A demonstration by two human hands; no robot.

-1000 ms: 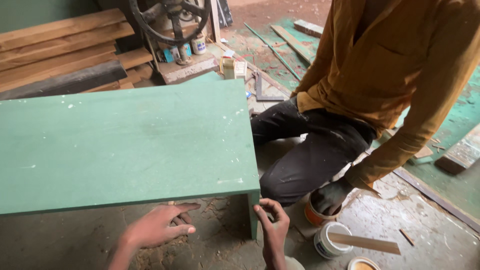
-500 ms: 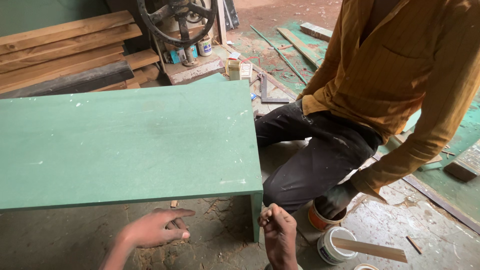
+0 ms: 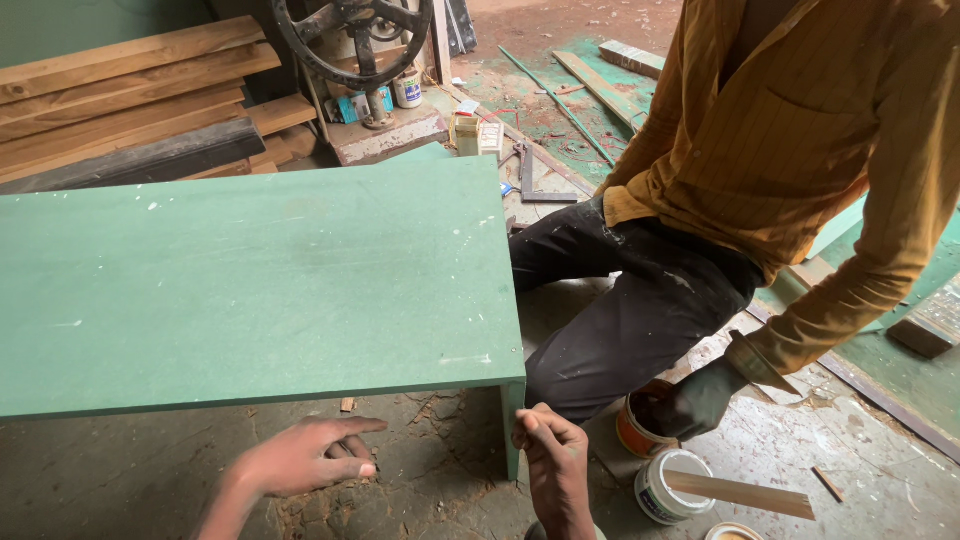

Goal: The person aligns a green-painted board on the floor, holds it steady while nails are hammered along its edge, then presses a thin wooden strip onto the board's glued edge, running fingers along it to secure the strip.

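Note:
A green-painted wooden bench (image 3: 260, 280) fills the left and middle of the view, its near right leg (image 3: 512, 425) standing on the dusty floor. My left hand (image 3: 300, 455) rests flat on the floor under the bench's front edge, fingers spread. My right hand (image 3: 548, 450) is beside the near right leg with its fingers pinched together at the leg's corner; whether something small sits between them I cannot see.
A person in a mustard shirt and dark trousers (image 3: 760, 200) crouches at the right, a gloved hand in an orange tin (image 3: 640, 430). A white paint tin (image 3: 668, 490) with a wooden stir stick (image 3: 740, 492) stands nearby. Stacked planks (image 3: 130, 100) and a wheeled machine (image 3: 355, 40) lie behind.
My right hand has come slightly lower and closed into a pinch by the bench leg. My left hand has slid a little along the floor. The view shifted left.

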